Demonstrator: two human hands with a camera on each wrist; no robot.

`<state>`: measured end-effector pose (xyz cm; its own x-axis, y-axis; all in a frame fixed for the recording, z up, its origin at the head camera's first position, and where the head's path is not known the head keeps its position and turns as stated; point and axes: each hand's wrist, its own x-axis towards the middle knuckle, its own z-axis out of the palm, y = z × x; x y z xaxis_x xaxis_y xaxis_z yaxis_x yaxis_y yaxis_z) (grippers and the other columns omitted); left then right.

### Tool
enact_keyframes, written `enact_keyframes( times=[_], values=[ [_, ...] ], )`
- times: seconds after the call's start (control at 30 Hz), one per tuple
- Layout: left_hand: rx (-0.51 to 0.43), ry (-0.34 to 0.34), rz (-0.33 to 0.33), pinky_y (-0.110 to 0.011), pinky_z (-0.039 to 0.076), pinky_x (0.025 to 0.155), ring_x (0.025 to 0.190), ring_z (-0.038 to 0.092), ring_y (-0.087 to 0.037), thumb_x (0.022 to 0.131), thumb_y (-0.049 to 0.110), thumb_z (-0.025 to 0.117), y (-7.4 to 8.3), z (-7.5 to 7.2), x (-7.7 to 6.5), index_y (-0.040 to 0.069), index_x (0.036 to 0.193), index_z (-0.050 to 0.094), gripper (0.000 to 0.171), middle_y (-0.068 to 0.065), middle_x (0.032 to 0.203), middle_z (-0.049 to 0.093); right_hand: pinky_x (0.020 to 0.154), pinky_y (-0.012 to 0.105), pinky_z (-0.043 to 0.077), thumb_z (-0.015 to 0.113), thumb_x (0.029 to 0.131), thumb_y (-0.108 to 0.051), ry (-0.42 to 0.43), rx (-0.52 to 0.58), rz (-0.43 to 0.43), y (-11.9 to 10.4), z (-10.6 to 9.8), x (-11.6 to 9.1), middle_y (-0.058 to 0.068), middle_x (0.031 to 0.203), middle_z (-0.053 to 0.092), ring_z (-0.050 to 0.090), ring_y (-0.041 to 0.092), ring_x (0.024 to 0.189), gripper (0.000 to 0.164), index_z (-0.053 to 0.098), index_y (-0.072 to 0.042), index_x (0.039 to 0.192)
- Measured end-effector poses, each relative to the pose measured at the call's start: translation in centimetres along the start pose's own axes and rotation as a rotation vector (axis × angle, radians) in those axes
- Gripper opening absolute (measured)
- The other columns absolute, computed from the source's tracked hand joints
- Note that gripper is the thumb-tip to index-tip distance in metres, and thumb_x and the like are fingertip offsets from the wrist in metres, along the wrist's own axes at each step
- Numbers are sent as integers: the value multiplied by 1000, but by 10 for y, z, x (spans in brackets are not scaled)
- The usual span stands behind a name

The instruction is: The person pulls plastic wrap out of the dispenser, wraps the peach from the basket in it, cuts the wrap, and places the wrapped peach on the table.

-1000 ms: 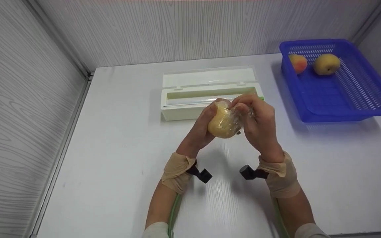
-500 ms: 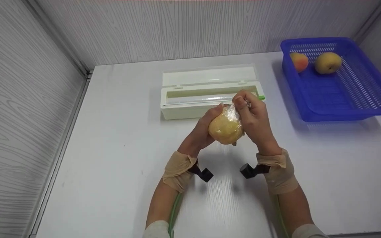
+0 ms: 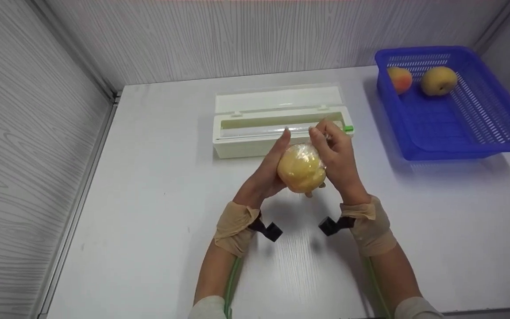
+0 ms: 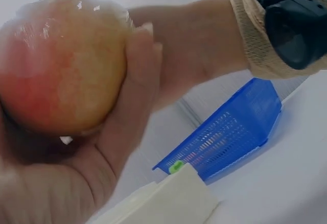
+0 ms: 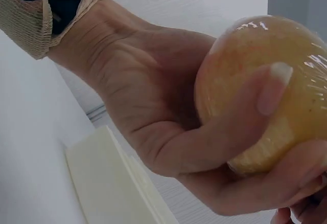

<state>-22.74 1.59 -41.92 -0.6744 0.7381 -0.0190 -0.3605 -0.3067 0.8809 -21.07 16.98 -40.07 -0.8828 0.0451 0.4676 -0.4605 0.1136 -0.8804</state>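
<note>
Near the middle of the head view, my left hand (image 3: 266, 173) holds a yellow-and-red peach (image 3: 301, 170) wrapped in clear cling film (image 3: 303, 151). Its thumb points up beside the fruit, and fingertips show beneath it. My right hand (image 3: 339, 157) is at the peach's right side, pinching gathered film between thumb and fingers. The red side of the peach (image 4: 61, 65) shows in the left wrist view. In the right wrist view, curled fingers cross the yellow side of the peach (image 5: 245, 55), with shiny film stretched over it. The gathered end is mostly hidden by the right fingers.
Behind the hands stands a white cling film dispenser (image 3: 241, 148), lid raised, with a film roll (image 3: 259, 130) inside and a green tab (image 3: 348, 128) at its right end. A blue basket (image 3: 450, 153) at the back right holds two fruits (image 3: 438, 81).
The peach has turned in the left hand, and its film now lies smoother. My right hand has drawn the film to the upper right side. The left thumb has lifted upright.
</note>
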Motion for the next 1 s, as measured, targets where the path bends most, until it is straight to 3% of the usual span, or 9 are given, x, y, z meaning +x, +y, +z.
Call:
enact_keyframes(
  times=[0.1,0.17,0.23,0.33,0.4,0.5,0.63,0.83,1.0],
  values=[
    [-49,85,-15,-48,60,63,87,71,-32,86,85,23,2,1,4,6,126,50,93,-16,105,66,47,22,35,53,102,-21,35,-9,104,2,0,2,-7,62,42,41,6,53,26,49,-14,77],
    [-77,175,7,-55,59,66,88,71,-34,91,79,17,1,2,6,9,124,48,83,-16,108,62,47,22,36,52,103,-23,57,-34,124,2,0,3,-7,60,41,41,7,52,26,49,-15,78],
    [-96,246,44,-61,57,69,90,70,-32,94,76,18,1,2,8,9,122,46,78,-15,110,60,46,23,35,53,102,-24,82,-57,121,0,0,3,-7,59,40,41,7,50,26,49,-16,78],
    [-69,268,125,-61,57,72,92,69,-31,89,81,29,1,3,8,6,125,47,86,-15,112,58,46,22,32,52,103,-22,126,-83,80,-1,-1,4,-8,59,38,38,7,49,26,48,-16,78],
    [14,275,185,-52,60,74,94,66,-26,79,87,43,1,5,8,5,129,49,95,-13,113,58,46,22,31,52,103,-21,160,-103,44,-1,-1,5,-7,59,38,36,6,49,25,48,-16,78],
    [222,337,277,-36,59,76,96,62,-17,65,88,60,0,8,7,8,130,51,103,-8,114,57,46,22,30,51,103,-19,187,-126,-3,-1,0,6,-7,59,38,35,6,49,25,47,-15,78],
    [382,428,362,-31,57,74,92,62,-15,71,79,65,-4,13,11,10,125,58,88,-6,110,60,43,22,34,49,104,-22,165,-88,5,2,-2,6,-6,59,40,39,7,48,26,50,-15,79],
    [379,456,445,-34,58,67,83,63,-14,79,62,58,-9,13,11,6,117,63,67,-7,101,63,46,22,40,47,104,-26,118,4,101,7,-2,5,-6,62,44,46,6,53,34,48,-15,72],
    [372,445,485,-43,60,59,80,64,-17,84,51,52,-9,14,9,2,114,62,58,-9,99,62,46,21,42,49,102,-20,101,56,90,6,1,5,-6,62,47,48,5,53,39,46,-16,63]
  ],
)
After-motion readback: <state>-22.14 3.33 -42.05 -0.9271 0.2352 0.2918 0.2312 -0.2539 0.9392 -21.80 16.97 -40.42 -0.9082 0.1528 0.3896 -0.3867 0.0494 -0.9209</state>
